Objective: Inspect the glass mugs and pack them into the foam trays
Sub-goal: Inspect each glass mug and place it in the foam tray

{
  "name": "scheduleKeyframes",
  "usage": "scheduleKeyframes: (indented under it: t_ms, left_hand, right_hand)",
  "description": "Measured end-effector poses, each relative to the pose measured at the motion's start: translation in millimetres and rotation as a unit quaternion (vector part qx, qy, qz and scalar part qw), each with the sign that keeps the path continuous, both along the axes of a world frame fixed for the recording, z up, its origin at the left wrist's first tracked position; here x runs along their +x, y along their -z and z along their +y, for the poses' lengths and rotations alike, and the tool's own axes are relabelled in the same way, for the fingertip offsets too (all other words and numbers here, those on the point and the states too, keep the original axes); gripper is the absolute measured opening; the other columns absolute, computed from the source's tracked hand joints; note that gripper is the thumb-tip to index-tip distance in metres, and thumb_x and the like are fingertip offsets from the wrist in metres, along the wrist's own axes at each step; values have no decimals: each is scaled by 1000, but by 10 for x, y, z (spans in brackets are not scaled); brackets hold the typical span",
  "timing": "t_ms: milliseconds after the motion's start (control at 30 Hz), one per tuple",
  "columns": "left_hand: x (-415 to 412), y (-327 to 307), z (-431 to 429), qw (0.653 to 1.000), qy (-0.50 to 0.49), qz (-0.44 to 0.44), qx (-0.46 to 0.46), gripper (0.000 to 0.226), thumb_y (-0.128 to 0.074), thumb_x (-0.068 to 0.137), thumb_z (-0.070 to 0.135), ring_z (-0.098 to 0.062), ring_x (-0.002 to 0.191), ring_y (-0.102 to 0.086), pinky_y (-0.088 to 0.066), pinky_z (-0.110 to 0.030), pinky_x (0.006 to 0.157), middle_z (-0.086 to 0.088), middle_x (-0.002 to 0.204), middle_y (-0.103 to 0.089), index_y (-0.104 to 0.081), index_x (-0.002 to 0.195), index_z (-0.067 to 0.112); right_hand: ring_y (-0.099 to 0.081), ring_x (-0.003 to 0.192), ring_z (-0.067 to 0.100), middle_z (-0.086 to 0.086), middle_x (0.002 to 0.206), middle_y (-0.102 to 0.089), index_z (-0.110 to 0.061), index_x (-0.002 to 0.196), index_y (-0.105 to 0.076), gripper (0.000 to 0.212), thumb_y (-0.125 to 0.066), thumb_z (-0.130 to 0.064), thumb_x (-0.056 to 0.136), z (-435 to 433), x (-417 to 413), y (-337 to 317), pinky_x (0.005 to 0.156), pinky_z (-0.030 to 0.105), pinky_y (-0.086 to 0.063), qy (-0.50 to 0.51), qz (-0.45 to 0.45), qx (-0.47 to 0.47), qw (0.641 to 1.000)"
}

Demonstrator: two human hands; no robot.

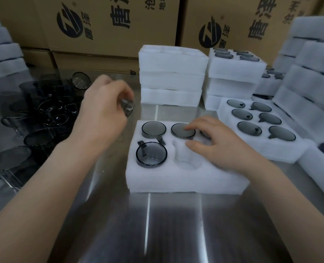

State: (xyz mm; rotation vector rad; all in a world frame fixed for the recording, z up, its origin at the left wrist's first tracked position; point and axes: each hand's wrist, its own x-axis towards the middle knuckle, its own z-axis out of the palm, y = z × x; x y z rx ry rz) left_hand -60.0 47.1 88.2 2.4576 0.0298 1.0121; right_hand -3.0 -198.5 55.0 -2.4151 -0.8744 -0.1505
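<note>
A white foam tray (168, 179) lies on the steel table in front of me. Three smoky glass mugs sit in its pockets: one at the back left (153, 129), one at the back middle (182, 132), one at the front left (151, 154). The front middle pocket (187, 158) is empty. My left hand (102, 109) is raised left of the tray, its fingers curled round a blurred glass mug (128, 107). My right hand (220, 143) rests on the tray's right part, straight fingertips touching the back middle mug. The pockets under that hand are hidden.
Several loose grey mugs (43, 118) crowd the table at the left. A filled foam tray (260, 130) lies at the right. Stacked foam trays (172, 78) stand behind, more foam stacks (313, 76) at the right edge and far left, cardboard boxes (119, 25) at the back.
</note>
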Motion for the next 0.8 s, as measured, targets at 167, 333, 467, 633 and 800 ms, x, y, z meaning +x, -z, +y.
scheduleKeyframes:
  t_ms: [167, 333, 467, 633, 800]
  left_hand:
    - [227, -167, -380, 973, 203, -78, 80, 38, -54, 75, -17, -14, 93, -47, -49, -23, 74, 1, 106, -41, -59, 103, 9]
    - [326, -123, -738, 927, 338, -60, 149, 43, -54, 75, -22, -28, 95, -54, -53, -43, 74, -14, 112, -51, -58, 110, 2]
    - [349, -13, -802, 922, 365, -45, 121, 45, -58, 79, -15, -18, 100, -54, -49, -33, 85, -10, 113, -57, -57, 119, 5]
    - [443, 124, -673, 950, 309, 13, -50, 75, -78, 79, 20, -4, 125, -45, -33, -5, 100, 7, 138, -45, -37, 142, 27]
    - [526, 245, -587, 899, 353, 132, -222, 64, -82, 74, 14, -5, 117, -59, -45, -26, 103, 7, 126, -63, -54, 132, 19]
  right_hand:
    - [-65, 92, 11, -1, 109, -66, -30, 128, -53, 30, -56, -28, 97, -13, 38, -90, 88, 26, -50, 69, 124, 300, 943]
    - [-70, 93, 22, 12, 113, -68, -18, 135, -48, 37, -44, -37, 103, -26, 48, -179, 70, 32, -54, 14, 280, 481, 831]
    - [-67, 96, 27, 14, 104, -67, -6, 117, -63, 31, -47, -28, 102, 0, 30, -185, 70, 35, -56, -5, 299, 477, 826]
    - [-69, 101, 35, 16, 110, -64, -9, 113, -60, 17, -52, -12, 99, -18, 35, -171, 73, 41, -59, -15, 346, 559, 753]
    - [-68, 103, 39, 17, 113, -67, -9, 99, -57, 9, -52, -16, 99, 50, 45, -173, 77, 45, -58, -77, 359, 530, 764]
